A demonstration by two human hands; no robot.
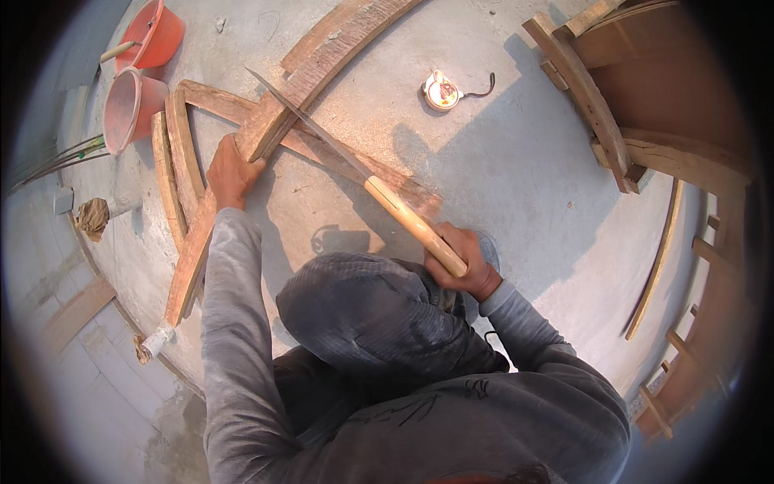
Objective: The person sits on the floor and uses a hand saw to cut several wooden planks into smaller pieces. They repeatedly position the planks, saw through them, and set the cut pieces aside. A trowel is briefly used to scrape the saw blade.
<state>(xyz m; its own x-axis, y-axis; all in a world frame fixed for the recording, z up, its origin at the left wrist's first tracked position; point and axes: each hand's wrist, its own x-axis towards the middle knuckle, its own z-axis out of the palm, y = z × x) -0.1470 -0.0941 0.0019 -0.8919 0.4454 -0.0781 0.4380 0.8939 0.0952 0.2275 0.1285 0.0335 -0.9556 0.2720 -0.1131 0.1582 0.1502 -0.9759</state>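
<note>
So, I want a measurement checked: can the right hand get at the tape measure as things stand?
Probably not: the right hand is closed around the saw handle, though nothing seems to stand between that hand and the tape measure.

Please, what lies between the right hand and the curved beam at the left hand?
The saw: the right hand holds its handle, and its blade reaches across the curved beam. Another plank passes beneath the blade. The head view shows this.
</note>
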